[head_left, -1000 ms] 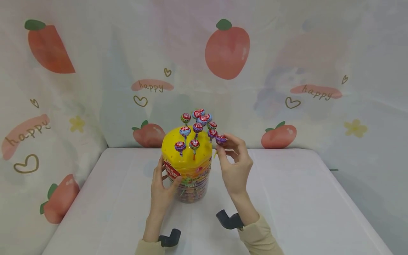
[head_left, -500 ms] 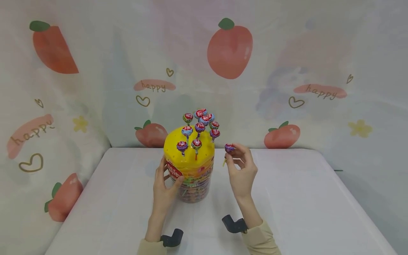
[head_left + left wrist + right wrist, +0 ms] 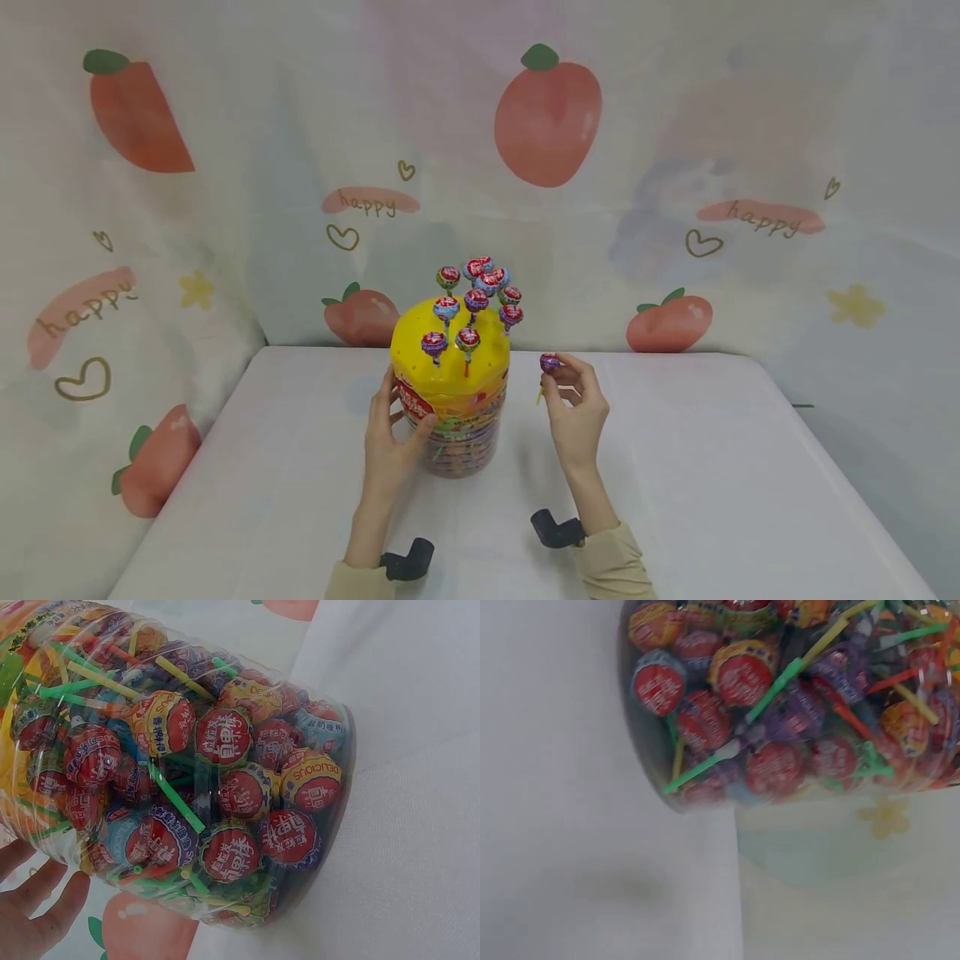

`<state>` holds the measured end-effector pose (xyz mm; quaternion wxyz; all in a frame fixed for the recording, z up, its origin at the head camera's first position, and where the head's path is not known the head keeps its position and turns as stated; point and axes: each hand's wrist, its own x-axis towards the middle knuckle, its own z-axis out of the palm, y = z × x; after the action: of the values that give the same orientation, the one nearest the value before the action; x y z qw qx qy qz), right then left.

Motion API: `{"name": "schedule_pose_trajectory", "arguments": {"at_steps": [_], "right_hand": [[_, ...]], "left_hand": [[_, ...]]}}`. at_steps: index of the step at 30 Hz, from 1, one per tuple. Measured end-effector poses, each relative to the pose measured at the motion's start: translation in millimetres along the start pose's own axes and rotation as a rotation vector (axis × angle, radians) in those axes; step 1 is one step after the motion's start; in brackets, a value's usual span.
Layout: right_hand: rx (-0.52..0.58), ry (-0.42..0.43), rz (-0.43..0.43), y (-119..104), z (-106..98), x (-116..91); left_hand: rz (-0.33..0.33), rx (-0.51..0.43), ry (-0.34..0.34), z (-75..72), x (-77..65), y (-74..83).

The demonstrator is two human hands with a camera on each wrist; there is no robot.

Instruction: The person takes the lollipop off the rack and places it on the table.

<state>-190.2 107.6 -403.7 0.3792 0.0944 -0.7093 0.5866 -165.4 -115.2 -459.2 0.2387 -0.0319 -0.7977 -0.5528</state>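
at the left of the pair, as i view it remotely, the left hand [image 3: 390, 450] cups the clear jar [image 3: 459, 450], fingers round the outer side and thumb across the front. the jar stands upright on the white table [image 3: 690, 467], between the hands and touching only the left; filled with wrapped lollipops [image 3: 223, 737], i judge it fairly heavy, its stiff, smooth wall apt to slip, so i would steady it round the body, as here. on its yellow lid [image 3: 411, 337], right of the left fingertips, standing lollipops [image 3: 467, 339] show heads uppermost. farther right, apart from the jar, the right hand [image 3: 581, 421] pinches a purple lollipop [image 3: 549, 362] at the head, yellow stick [image 3: 538, 396] pointing down. i judge it light, hard and brittle; the head offers the surer hold, the thin stick could bend.
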Motion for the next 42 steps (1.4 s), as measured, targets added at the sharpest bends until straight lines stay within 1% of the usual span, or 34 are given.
{"name": "schedule_pose_trajectory", "arguments": {"at_steps": [6,12,15,18,22,23,30,35,39,42], "right_hand": [[-0.017,-0.042,0.055,15.8,-0.4,0.3],[0.011,-0.079,0.175,36.3,-1.1,3.0],[0.004,-0.105,0.243,44.3,-0.2,3.5],[0.006,-0.129,0.317,64.4,1.5,1.7],[0.003,-0.160,0.386,95.0,4.2,-2.2],[0.000,-0.164,0.400,98.4,4.6,-2.8],[-0.085,-0.215,0.518,116.0,2.9,-6.1],[-0.179,-0.254,0.600,122.9,-0.1,-6.3],[-0.246,-0.278,0.636,126.8,-2.0,-6.4],[-0.274,-0.294,0.645,129.3,-2.7,-6.9]], "left_hand": [[0.002,0.001,0.005,0.6,-0.3,1.2],[0.002,0.006,0.002,1.4,0.2,0.3],[0.006,0.003,0.002,1.5,0.7,-1.2],[0.013,0.005,0.004,1.9,1.2,-2.8],[0.022,0.007,0.006,1.8,1.5,-3.6],[0.024,0.008,0.007,1.8,1.5,-3.9],[0.023,0.011,0.007,1.4,1.3,-3.2],[0.013,0.010,0.008,1.4,1.0,-2.2],[0.007,0.010,0.011,1.7,1.1,-1.8],[0.006,0.009,0.012,1.9,1.5,-1.8]]}}
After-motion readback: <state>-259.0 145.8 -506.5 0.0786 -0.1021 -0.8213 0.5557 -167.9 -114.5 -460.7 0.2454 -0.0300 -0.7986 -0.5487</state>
